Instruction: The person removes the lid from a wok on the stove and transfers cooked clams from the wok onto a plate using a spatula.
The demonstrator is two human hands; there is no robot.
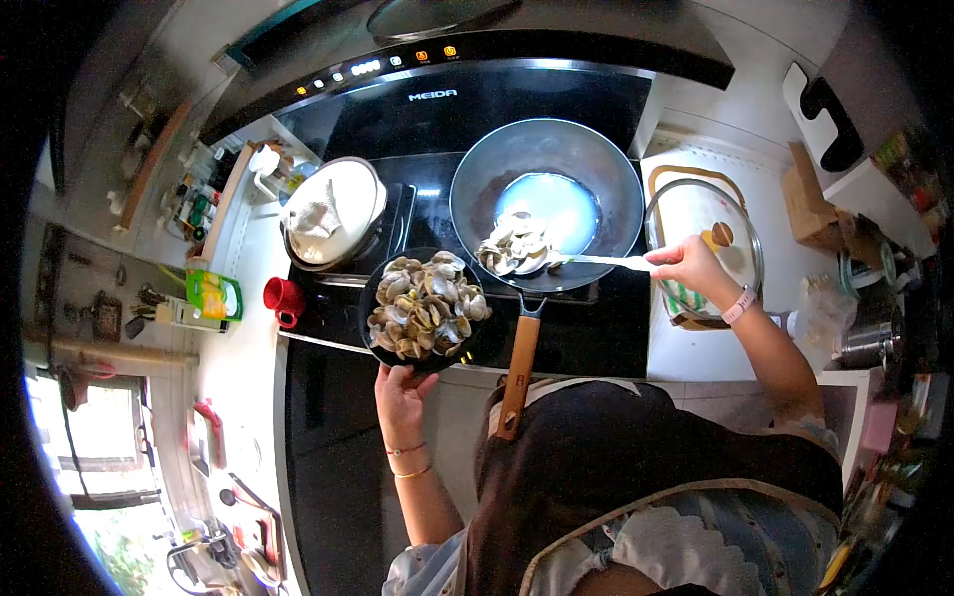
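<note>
One green-and-yellow pouch (214, 296) well left of the wok (494, 164). Red mug (284, 296) left of the wok too, nearer to it than the pouch. White lidded pot (343, 194) also left of the wok, set apart from it. Dark plate (434, 364) just off the wok's near left side, heaped with clams (422, 306); can't tell whether plate and wok touch. Left hand (400, 397) at the plate's near edge, partly closed, gripping the rim, some fingers hidden underneath. More clams (515, 246) inside the wok, bunched at its near left; pale shiny patch on the wok's bottom, liquid or glare unclear. Wooden handle (517, 372) runs from the wok toward the person. White-handled utensil (606, 260) crosses the wok's near right rim, far end at the clams, head not clear. Right hand (686, 270) just right of the wok, fingers pinched closed round that utensil's end. Glass lid (711, 209) right of the wok, partly behind the right hand.
</note>
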